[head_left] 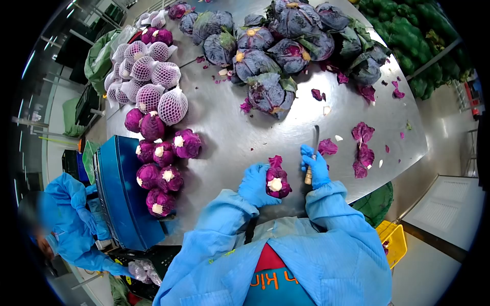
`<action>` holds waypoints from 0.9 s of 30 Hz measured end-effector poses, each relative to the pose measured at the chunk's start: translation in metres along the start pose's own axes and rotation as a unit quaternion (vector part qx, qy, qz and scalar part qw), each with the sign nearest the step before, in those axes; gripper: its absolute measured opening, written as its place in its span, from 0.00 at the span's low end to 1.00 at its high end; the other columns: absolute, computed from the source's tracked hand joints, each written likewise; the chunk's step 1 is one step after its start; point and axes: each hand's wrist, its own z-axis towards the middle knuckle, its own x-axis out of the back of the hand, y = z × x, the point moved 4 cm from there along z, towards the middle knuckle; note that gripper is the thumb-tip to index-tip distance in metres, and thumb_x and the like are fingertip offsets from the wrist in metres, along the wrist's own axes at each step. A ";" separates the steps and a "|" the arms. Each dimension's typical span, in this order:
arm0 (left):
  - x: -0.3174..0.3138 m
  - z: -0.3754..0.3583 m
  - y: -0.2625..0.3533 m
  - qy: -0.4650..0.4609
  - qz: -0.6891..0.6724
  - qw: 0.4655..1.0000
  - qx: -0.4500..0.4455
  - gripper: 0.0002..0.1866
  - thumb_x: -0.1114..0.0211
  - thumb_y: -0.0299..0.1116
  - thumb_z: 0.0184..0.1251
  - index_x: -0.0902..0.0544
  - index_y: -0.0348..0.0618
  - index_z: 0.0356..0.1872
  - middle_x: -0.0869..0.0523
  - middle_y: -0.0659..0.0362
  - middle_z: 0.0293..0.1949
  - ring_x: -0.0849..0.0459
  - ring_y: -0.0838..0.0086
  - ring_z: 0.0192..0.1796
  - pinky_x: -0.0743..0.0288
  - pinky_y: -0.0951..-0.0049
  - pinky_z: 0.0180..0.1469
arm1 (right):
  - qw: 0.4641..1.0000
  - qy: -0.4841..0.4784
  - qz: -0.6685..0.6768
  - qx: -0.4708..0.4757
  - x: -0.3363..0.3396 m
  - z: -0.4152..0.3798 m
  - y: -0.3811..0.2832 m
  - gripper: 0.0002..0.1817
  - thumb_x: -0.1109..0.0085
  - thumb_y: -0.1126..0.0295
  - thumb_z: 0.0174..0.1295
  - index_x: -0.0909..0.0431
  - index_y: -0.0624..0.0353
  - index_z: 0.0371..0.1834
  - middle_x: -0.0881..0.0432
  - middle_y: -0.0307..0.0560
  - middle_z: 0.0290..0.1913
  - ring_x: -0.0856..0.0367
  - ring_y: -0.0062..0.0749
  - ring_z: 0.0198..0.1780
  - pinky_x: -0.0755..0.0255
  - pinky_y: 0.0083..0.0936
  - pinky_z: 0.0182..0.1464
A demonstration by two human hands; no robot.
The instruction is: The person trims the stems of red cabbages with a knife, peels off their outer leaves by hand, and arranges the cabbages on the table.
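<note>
My left hand (256, 184), in a blue glove, is closed around the side of a trimmed red cabbage (277, 184). Its white cut stem faces up toward me, and one purple leaf sticks out at the far end. In my gloved right hand (317, 166) is a knife (316, 136) with a wooden handle, its curved blade pointing away from me over the table. The blade is apart from the cabbage. Loose purple leaves (363, 150) and small white stem pieces lie to the right of the knife.
Untrimmed red cabbages (265, 61) are heaped at the table's far side. To the left sit bare trimmed cabbages (167, 176) and net-wrapped cabbages (153, 92), beside a blue box (127, 191). A co-worker (71, 214) bends at far left. A yellow crate (395, 244) stands right of me.
</note>
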 end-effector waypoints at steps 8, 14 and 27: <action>-0.023 -0.012 -0.023 0.039 -0.381 0.924 -0.008 0.56 0.16 0.39 0.37 0.42 0.37 0.70 0.31 0.49 0.64 0.29 0.64 0.64 0.37 0.65 0.68 | 0.938 0.273 0.001 0.213 0.128 -0.035 -0.004 0.23 0.47 0.80 0.63 0.31 0.58 0.63 0.26 0.40 0.50 0.28 0.19 0.30 0.31 0.18 0.29; -0.003 -0.027 -0.040 0.004 -0.813 0.570 0.114 0.45 0.27 0.42 0.51 0.39 0.40 0.69 0.30 0.49 0.65 0.29 0.56 0.66 0.37 0.53 0.71 | 0.987 0.089 0.103 0.087 0.015 -0.057 -0.004 0.25 0.40 0.75 0.62 0.31 0.59 0.64 0.22 0.39 0.41 0.25 0.22 0.32 0.27 0.17 0.37; 0.019 -0.017 -0.031 0.067 -0.695 0.713 0.071 0.49 0.20 0.30 0.38 0.35 0.38 0.67 0.24 0.54 0.59 0.25 0.65 0.62 0.33 0.64 0.67 | 0.951 -0.177 0.218 -0.129 -0.080 -0.016 0.032 0.29 0.42 0.67 0.63 0.35 0.62 0.68 0.23 0.49 0.57 0.22 0.31 0.52 0.27 0.29 0.57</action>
